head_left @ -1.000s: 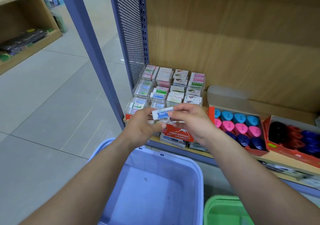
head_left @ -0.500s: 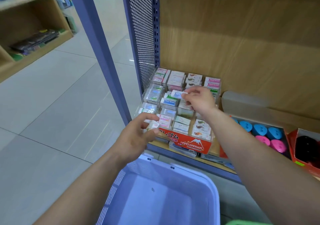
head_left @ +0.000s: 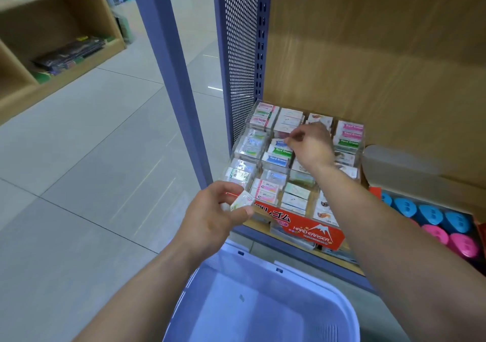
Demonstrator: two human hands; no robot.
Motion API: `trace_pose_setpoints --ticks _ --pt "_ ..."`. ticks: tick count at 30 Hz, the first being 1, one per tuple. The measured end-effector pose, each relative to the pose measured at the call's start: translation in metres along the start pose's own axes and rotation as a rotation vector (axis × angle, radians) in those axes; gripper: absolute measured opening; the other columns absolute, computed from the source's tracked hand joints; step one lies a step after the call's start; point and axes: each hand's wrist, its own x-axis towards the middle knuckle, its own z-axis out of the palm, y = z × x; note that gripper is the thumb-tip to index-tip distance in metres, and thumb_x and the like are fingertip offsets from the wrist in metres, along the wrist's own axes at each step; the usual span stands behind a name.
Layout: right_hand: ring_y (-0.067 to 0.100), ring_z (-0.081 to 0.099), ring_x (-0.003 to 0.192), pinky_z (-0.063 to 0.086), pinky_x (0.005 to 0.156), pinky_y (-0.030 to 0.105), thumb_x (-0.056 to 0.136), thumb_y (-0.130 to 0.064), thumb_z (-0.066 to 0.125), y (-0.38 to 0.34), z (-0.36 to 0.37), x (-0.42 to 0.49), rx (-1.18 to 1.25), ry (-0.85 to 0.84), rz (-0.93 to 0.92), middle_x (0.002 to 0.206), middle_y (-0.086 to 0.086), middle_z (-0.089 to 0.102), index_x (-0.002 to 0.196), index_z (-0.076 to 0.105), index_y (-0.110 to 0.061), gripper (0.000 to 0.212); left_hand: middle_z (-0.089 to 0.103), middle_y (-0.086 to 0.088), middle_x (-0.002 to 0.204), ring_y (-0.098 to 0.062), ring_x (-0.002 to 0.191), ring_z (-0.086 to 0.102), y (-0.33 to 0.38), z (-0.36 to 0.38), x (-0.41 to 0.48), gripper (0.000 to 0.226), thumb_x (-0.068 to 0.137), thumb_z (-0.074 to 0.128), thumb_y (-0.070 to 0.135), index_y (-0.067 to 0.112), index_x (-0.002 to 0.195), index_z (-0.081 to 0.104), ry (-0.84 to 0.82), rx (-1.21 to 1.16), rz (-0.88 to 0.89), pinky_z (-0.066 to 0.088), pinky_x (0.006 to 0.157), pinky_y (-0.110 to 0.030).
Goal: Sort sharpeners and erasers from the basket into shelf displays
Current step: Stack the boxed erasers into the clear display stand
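Pinching a wrapped eraser (head_left: 242, 201), left hand (head_left: 213, 218) hovers at front-left corner of display tray (head_left: 313, 232); right hand (head_left: 311, 145) pinches blue eraser (head_left: 279, 143) mid-tray. Likely light, stiff, slick wrap: grip long edges.

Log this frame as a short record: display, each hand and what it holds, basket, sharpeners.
display: clear compartments stocked with erasers, red front panel, on the shelf
left hand: pinches a wrapped eraser near the display's front left corner
right hand: reaches into the display, fingertips at a blue eraser; grip unclear
basket: lavender, below the hands
sharpeners: blue and pink, in a box right of the display
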Motion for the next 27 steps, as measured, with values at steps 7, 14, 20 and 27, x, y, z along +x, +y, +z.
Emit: trace_pose_setpoints --ticks 7,14,20,27 --pt "0.010 0.066 0.076 0.050 0.065 0.022 0.099 -0.026 0.063 -0.042 -0.058 -0.080 0.437 -0.272 -0.016 0.088 -0.005 0.073 0.102 0.076 -0.022 0.014 0.071 -0.004 0.093 -0.005 0.058 0.058 0.015 0.006 -0.005 0.031 0.074 0.089 0.017 0.028 0.097 0.073 0.031 -0.064 0.055 0.039 0.049 -0.013" --pt "0.022 0.067 0.071 0.056 0.071 0.034 0.093 -0.007 0.069 -0.055 -0.090 -0.147 0.773 -0.615 0.037 0.085 0.015 0.071 0.109 0.073 -0.012 0.018 0.071 0.002 0.088 0.001 0.069 0.062 0.035 0.023 -0.017 0.033 0.070 0.091 0.021 0.026 0.096 0.072 -0.006 -0.018 0.152 0.044 0.065 -0.014" --pt "0.019 0.070 0.071 0.058 0.067 0.022 0.094 0.006 0.061 -0.041 -0.119 -0.162 0.951 -0.508 0.154 0.081 0.014 0.070 0.110 0.070 -0.002 0.020 0.069 0.002 0.086 -0.001 0.062 0.061 0.048 0.033 -0.023 0.028 0.076 0.087 0.018 0.025 0.097 0.070 -0.025 -0.030 0.162 0.046 0.060 -0.016" --pt "0.024 0.075 0.077 0.061 0.068 0.025 0.092 0.005 0.065 -0.023 -0.135 -0.171 0.945 -0.414 0.233 0.084 0.015 0.074 0.105 0.069 -0.004 0.016 0.071 0.001 0.092 0.006 0.051 0.055 0.056 0.045 -0.028 0.029 0.083 0.081 0.009 0.017 0.108 0.067 -0.067 -0.013 0.170 0.041 0.049 -0.009"
